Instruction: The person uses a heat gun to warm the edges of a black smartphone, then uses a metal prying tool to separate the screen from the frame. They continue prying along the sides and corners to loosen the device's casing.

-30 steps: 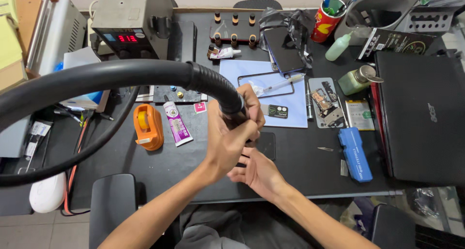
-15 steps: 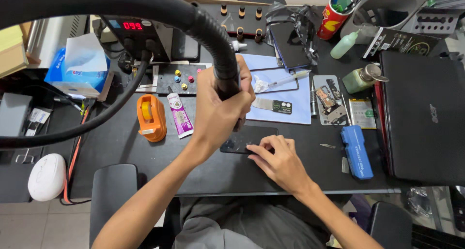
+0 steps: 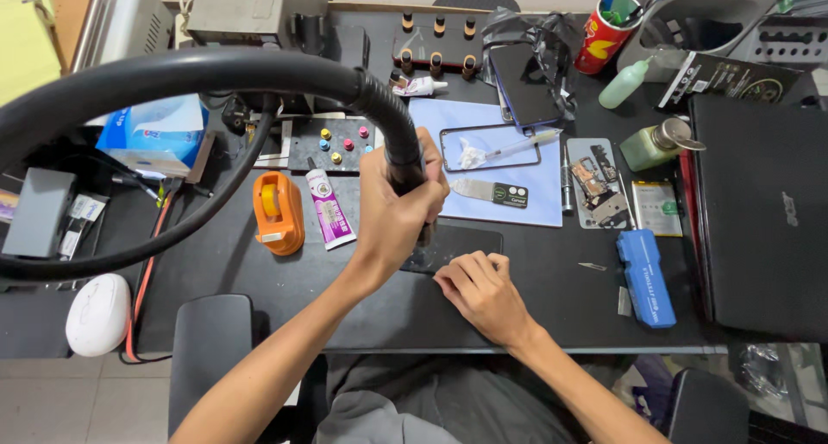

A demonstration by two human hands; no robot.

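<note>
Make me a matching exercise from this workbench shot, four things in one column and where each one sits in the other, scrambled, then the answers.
Things:
1. black hose
2. orange tape dispenser
3. blue case
4. red cup of pens

Places:
A. at the far edge of the bench, beside a green squeeze bottle
B. gripped near its end by the left hand
C. just left of a pink and white tube
D. right of the right hand, next to the closed black laptop

Pairs: 1-B, 2-C, 3-D, 4-A
</note>
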